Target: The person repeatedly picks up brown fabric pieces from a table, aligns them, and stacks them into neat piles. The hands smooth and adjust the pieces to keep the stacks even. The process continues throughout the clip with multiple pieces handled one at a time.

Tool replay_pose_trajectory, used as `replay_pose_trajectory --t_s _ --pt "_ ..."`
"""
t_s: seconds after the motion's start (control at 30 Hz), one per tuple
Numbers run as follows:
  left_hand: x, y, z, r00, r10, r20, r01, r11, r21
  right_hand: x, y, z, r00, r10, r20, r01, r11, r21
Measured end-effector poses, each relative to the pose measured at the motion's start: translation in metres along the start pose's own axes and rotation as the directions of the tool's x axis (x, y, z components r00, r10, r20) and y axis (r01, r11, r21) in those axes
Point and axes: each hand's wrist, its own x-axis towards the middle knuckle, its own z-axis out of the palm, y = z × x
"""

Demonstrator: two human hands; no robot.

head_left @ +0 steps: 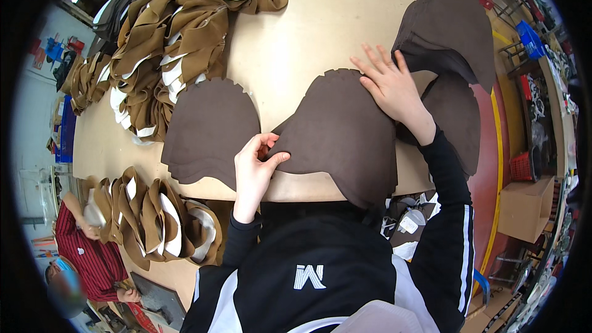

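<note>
A dark brown cut piece (336,129), with a suede-like surface and small notches along its top, lies in front of me, its lower end hanging over the table's near edge. My left hand (254,163) pinches its left corner between thumb and fingers. At its upper right, my right hand (394,86) rests with fingers spread, holding nothing. To the left lies a stack of similar dark brown pieces (213,126). On the right, more dark brown pieces (447,31) overlap in a pile, the upper ones partly folded over those beneath.
Tan pieces with white undersides (166,43) are heaped at the far left of the pale table (320,18); another row of tan pieces (154,213) stands nearer. A person in a striped shirt (83,253) works at lower left. A cardboard box (525,209) sits at right.
</note>
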Motion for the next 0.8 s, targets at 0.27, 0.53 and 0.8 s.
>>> replay_pose_trajectory --t_s 0.27,0.53,0.8 --pt "0.023 -0.037 -0.062 0.962 -0.078 -0.263 0.046 0.991 -0.125 -0.036 -0.073 -0.058 0.945 -0.314 -0.088 0.326 0.918 0.225" --pt "0.014 -0.086 -0.162 0.853 0.291 -0.433 -0.117 0.916 0.383 -0.056 -0.094 -0.014 0.870 -0.488 0.077 0.415 0.806 0.423" --pt "0.001 -0.014 -0.001 0.985 0.172 0.027 -0.174 0.974 0.143 0.009 -0.028 -0.003 0.972 -0.158 0.174 0.101 0.949 0.297"
